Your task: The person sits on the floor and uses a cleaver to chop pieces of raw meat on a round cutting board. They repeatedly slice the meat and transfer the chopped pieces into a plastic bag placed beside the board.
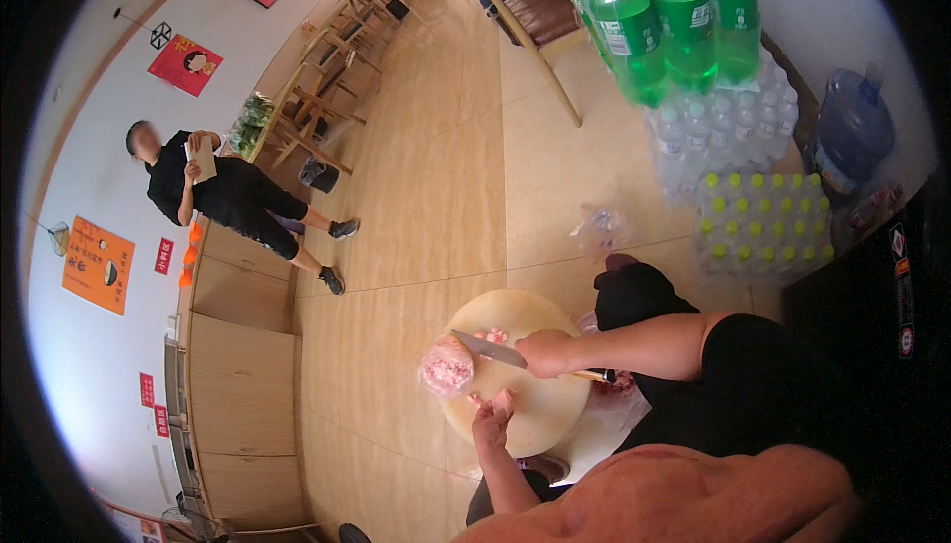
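A round, pale cutting board (pixel 550 413) lies before me. My right hand (pixel 546 353) grips the handle of a kitchen knife (pixel 490 348), whose blade reaches left over the board. Near the board's lower left, my left hand (pixel 492 424) holds a piece of raw pink meat (pixel 504 400). Small cut meat pieces (pixel 494 335) lie beyond the blade. At the board's left edge is a clear plastic bag of chopped meat (pixel 447 368). A second handled tool (pixel 592 375) rests by the board's right edge, near more meat (pixel 620 385) in plastic.
Green soda bottles (pixel 687 23) and shrink-wrapped water bottles (pixel 724 123) stand at the upper right, with yellow-capped bottles (pixel 769 220) nearer me. A big blue water jug (pixel 854 127) is by the wall. A person (pixel 223 186) stands at left near wooden cabinets (pixel 245 379). A plastic bag (pixel 602 229) lies on the floor.
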A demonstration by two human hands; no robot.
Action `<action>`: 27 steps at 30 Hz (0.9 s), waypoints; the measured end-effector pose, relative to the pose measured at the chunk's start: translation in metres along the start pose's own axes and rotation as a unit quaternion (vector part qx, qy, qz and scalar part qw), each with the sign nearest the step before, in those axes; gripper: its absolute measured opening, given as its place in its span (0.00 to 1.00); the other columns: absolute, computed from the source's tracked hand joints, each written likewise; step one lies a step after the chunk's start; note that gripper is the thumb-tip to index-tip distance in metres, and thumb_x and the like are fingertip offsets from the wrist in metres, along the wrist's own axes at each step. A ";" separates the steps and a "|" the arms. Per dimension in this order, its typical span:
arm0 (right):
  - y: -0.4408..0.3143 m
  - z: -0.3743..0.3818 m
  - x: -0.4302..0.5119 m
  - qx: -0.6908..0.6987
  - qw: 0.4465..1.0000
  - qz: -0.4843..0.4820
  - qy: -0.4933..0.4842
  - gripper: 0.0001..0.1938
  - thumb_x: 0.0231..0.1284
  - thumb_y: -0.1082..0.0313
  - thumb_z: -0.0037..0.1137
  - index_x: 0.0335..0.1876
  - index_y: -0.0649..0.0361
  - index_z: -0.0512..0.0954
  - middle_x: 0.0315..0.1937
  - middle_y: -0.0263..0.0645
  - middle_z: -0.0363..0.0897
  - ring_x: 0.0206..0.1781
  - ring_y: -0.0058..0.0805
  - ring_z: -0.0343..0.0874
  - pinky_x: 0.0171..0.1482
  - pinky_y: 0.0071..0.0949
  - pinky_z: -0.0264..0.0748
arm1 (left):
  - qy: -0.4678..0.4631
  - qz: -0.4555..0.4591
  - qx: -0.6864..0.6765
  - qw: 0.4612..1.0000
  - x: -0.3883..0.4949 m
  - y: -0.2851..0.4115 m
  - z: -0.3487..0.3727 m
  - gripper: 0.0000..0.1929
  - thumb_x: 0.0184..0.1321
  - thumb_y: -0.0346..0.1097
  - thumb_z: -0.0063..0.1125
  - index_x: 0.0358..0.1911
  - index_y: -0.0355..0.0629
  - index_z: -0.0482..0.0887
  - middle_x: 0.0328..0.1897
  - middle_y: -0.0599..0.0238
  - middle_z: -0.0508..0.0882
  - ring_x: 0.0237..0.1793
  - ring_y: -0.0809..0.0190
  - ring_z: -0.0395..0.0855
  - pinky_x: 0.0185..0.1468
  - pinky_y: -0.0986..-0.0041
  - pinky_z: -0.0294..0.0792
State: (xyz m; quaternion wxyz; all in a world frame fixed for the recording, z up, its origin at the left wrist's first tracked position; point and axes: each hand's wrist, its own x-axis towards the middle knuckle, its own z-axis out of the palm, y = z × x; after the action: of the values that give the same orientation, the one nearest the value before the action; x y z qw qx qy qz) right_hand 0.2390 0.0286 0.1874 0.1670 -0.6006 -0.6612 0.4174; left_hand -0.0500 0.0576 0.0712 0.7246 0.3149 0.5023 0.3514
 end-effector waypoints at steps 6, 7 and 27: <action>0.000 -0.002 -0.004 -0.006 0.997 -0.067 0.023 0.16 0.48 0.66 0.55 0.44 0.64 0.77 0.35 0.53 0.80 0.42 0.50 0.81 0.44 0.46 0.75 | 0.071 0.120 0.227 0.964 0.022 -0.013 -0.024 0.08 0.55 0.20 0.56 0.38 0.35 0.81 0.38 0.63 0.83 0.35 0.65 0.81 0.39 0.75 0.76; 0.001 -0.001 -0.005 0.014 0.998 -0.050 0.022 0.17 0.49 0.64 0.56 0.44 0.64 0.76 0.35 0.54 0.80 0.42 0.50 0.81 0.45 0.46 0.75 | 0.097 0.129 0.280 0.946 0.019 -0.014 -0.032 0.07 0.55 0.21 0.58 0.38 0.35 0.81 0.37 0.64 0.83 0.34 0.66 0.81 0.37 0.75 0.75; 0.011 0.017 0.010 -0.017 1.000 -0.010 -0.009 0.13 0.52 0.68 0.52 0.43 0.63 0.76 0.35 0.53 0.81 0.40 0.52 0.81 0.44 0.48 0.75 | 0.189 0.175 0.753 0.605 0.023 -0.018 -0.041 0.14 0.54 0.49 0.59 0.29 0.45 0.87 0.34 0.49 0.85 0.29 0.48 0.83 0.36 0.58 0.74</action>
State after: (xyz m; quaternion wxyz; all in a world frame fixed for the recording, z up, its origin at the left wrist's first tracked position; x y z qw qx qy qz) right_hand 0.2319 0.0309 0.1667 0.1548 -0.5930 -0.6755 0.4100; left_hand -0.0797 0.0706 0.0334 0.0447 0.7577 0.6507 0.0210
